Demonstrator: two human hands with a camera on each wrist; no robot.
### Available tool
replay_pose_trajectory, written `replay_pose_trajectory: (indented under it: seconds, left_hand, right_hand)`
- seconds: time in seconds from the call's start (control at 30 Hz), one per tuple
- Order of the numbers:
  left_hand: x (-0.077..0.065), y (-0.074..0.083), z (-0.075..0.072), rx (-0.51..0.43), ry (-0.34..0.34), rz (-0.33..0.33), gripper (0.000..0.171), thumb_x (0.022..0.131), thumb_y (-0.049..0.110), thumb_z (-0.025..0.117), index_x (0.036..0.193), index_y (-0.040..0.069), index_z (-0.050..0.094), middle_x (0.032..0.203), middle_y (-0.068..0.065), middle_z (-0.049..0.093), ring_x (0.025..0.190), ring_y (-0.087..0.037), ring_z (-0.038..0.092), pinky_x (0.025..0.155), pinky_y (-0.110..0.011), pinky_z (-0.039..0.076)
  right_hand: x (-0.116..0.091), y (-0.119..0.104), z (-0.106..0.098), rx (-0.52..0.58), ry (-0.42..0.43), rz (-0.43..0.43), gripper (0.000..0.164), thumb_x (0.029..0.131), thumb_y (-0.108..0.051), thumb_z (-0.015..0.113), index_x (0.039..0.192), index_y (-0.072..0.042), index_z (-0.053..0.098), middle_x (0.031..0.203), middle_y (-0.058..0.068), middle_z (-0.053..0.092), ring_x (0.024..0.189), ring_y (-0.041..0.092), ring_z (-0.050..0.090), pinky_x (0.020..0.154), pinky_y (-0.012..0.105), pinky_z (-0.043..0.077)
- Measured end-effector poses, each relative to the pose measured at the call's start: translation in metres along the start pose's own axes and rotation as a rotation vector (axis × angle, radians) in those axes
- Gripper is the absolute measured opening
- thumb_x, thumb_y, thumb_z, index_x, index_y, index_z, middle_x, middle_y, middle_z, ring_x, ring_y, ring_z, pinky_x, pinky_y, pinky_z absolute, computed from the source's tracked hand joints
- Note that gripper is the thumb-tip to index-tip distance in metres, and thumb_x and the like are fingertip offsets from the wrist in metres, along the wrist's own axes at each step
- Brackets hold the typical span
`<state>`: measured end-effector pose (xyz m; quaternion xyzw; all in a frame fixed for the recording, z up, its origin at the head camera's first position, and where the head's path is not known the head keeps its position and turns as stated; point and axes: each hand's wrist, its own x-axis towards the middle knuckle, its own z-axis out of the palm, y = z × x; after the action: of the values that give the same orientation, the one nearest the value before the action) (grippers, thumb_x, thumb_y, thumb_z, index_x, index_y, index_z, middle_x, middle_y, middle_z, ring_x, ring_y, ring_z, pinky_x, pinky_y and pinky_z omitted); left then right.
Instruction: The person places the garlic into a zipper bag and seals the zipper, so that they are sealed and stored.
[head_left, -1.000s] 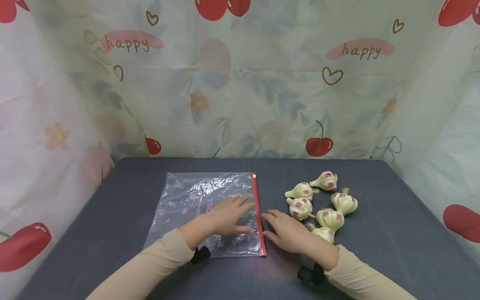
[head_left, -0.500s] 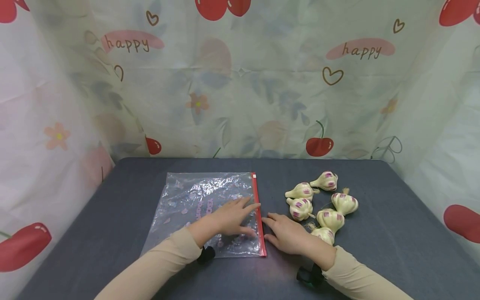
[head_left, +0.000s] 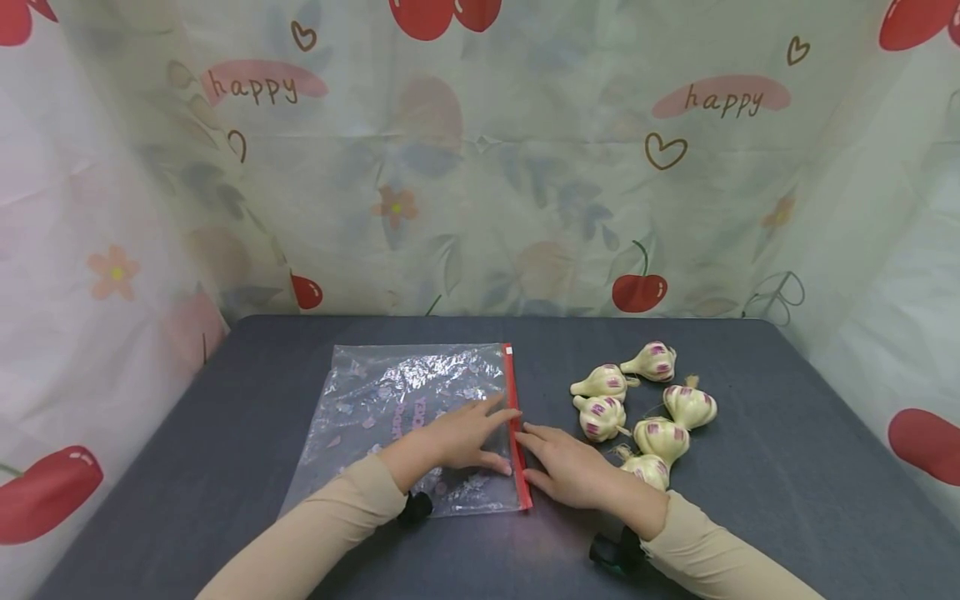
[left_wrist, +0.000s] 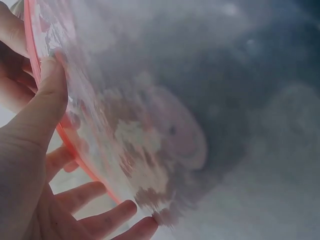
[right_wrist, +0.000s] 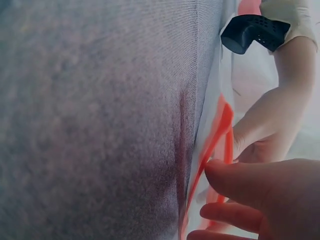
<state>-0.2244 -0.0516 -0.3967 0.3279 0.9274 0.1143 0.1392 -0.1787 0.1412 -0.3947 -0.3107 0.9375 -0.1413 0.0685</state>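
Note:
A clear plastic zip bag (head_left: 360, 400) lies flat on the dark table, its red zip strip (head_left: 509, 375) facing right. My left hand (head_left: 467, 435) rests over the bag with fingers spread, tips reaching the strip. In the left wrist view, its thumb (left_wrist: 52, 85) and fingers lie against the clear plastic beside the red edge. From the other side my right hand (head_left: 566, 467) touches the strip with nearly straight fingers. The right wrist view has the right thumb (right_wrist: 235, 180) against the strip, which shows there as two red bands. Neither hand plainly grips it.
Several garlic bulbs (head_left: 660, 439) lie grouped on the right of the table, the closest right beside the right wrist. A black wrist camera (head_left: 617, 552) hangs under the right forearm. Printed curtains (head_left: 480, 208) surround the table (head_left: 780, 467) at the back and sides.
My left hand has shifted slightly right, onto the red strip. My right hand has edged left until its fingertips meet the strip, whose near end has shifted slightly. The garlic is unmoved.

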Motion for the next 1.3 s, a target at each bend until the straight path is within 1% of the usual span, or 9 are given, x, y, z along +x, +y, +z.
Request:
replay_pose_trajectory:
  seconds: [0.27,0.4,0.47,0.53,0.63,0.93,1.07,1.2,1.3]
  left_hand:
    - [0.001,-0.001,0.001,0.031,0.071,0.093,0.059,0.08,0.052,0.065,0.122,0.015,0.046,0.151,-0.013,0.031,0.13,-0.027,0.046,0.099,-0.041,0.046]
    - [0.0,-0.001,0.0,0.051,0.077,0.088,0.069,0.079,0.053,0.064,0.129,0.01,0.043,0.153,-0.013,0.027,0.134,-0.026,0.042,0.099,-0.04,0.046]
    - [-0.001,-0.001,-0.001,0.047,0.078,0.088,0.064,0.079,0.053,0.065,0.124,0.011,0.045,0.154,-0.013,0.026,0.132,-0.026,0.044,0.092,-0.037,0.049]
    - [-0.002,0.0,-0.003,0.045,0.09,0.096,0.056,0.079,0.054,0.065,0.113,0.014,0.048,0.154,-0.013,0.026,0.123,-0.024,0.052,0.077,-0.032,0.051]
    - [-0.005,0.0,-0.006,0.052,0.117,0.112,0.049,0.078,0.055,0.065,0.102,0.016,0.046,0.153,-0.012,0.028,0.103,-0.02,0.06,0.059,-0.026,0.044]
    - [-0.019,0.0,-0.019,0.1,0.249,0.164,0.048,0.078,0.05,0.068,0.105,0.013,0.051,0.149,-0.007,0.037,0.079,-0.014,0.059,0.061,-0.023,0.044]
    - [-0.022,-0.001,-0.025,0.119,0.311,0.178,0.045,0.078,0.048,0.069,0.1,0.015,0.049,0.128,-0.003,0.058,0.071,-0.011,0.057,0.056,-0.022,0.042]
    - [-0.024,-0.003,-0.032,0.129,0.357,0.2,0.045,0.079,0.048,0.068,0.105,0.015,0.05,0.101,0.002,0.061,0.067,-0.008,0.053,0.058,-0.021,0.042]
    - [-0.027,-0.005,-0.036,0.133,0.393,0.226,0.045,0.079,0.044,0.07,0.107,0.014,0.051,0.095,0.004,0.06,0.064,-0.008,0.05,0.057,-0.02,0.041]
  right_hand:
    - [0.003,0.0,0.002,0.017,-0.006,-0.041,0.045,0.092,-0.02,0.058,0.132,0.001,0.05,0.14,0.022,0.045,0.13,0.037,0.044,0.104,0.05,0.039]
    - [0.004,0.0,0.002,0.033,-0.013,-0.039,0.044,0.093,-0.019,0.056,0.133,0.001,0.049,0.141,0.022,0.044,0.131,0.041,0.041,0.105,0.052,0.036]
    - [0.006,0.001,0.002,0.041,-0.016,-0.036,0.044,0.094,-0.019,0.055,0.133,0.0,0.049,0.142,0.022,0.044,0.132,0.041,0.04,0.106,0.052,0.036]
    - [0.007,0.002,0.003,0.046,-0.015,-0.03,0.044,0.094,-0.02,0.054,0.133,0.0,0.049,0.142,0.022,0.043,0.133,0.041,0.039,0.107,0.052,0.035]
    - [0.009,0.004,0.004,0.051,-0.013,-0.022,0.043,0.094,-0.02,0.054,0.133,0.0,0.049,0.142,0.023,0.042,0.133,0.041,0.038,0.107,0.052,0.034]
    - [0.01,0.007,0.005,0.059,-0.03,0.008,0.046,0.095,-0.026,0.054,0.133,-0.002,0.049,0.144,0.022,0.041,0.134,0.041,0.037,0.109,0.052,0.032]
    - [0.01,0.008,0.005,0.069,-0.037,0.019,0.047,0.095,-0.027,0.054,0.133,-0.001,0.049,0.144,0.023,0.039,0.134,0.042,0.036,0.109,0.053,0.031]
    - [0.011,0.008,0.006,0.072,-0.033,0.028,0.047,0.094,-0.027,0.055,0.133,-0.001,0.049,0.144,0.024,0.039,0.134,0.044,0.036,0.109,0.053,0.031]
    - [0.011,0.008,0.007,0.065,-0.03,0.035,0.047,0.094,-0.027,0.055,0.133,-0.001,0.049,0.144,0.023,0.04,0.134,0.044,0.035,0.109,0.053,0.031]
